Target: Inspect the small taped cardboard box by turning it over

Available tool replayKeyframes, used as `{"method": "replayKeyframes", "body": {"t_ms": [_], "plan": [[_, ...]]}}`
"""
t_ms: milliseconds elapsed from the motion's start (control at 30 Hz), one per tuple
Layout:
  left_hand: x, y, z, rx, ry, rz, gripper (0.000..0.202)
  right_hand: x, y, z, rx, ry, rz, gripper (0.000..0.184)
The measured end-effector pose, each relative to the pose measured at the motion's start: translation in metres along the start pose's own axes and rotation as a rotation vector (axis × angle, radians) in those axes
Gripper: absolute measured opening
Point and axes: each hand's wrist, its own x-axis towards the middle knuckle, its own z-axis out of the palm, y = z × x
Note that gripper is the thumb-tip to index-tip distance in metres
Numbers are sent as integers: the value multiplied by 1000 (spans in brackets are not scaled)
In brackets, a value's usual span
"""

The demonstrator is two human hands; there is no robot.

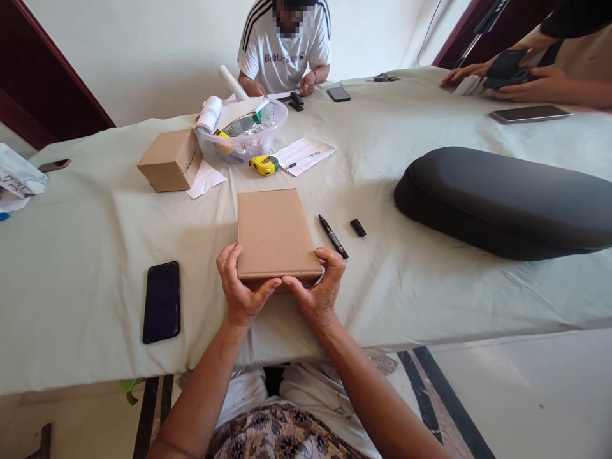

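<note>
While the left hand [243, 287] and right hand [318, 288] close their grip on the near corners of a flat tan cardboard box [276, 233] at the near edge of a pale green cloth-covered counter [95, 274], a clear plastic bowl [268, 143] holding rolled paper [209, 113] sits toward the far edge, just beside a yellow tape measure [264, 165].

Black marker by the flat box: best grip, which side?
Pinch the black marker around its barrel from above, coming in from the right, away from the cardboard box: it lies flat on the cloth and the box crowds its left.
</note>
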Motion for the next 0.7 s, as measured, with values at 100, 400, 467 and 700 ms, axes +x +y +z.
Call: {"method": "replayKeyframes", "body": {"t_ms": [100,400,467,700], "plan": [[0,2,-1,28,12,-10,77,-1,-1,0,19,-18,31,62],[1,-7,-5,-82,65,-143,61,1,2,-3,280,-95,212,31],[2,-11,-6,-120,101,-184,59,2,2,-3,252,-106,196,29],[3,-20,-4,-327,208,-478,65,3,5,-4,304,-103,300,34]]}}
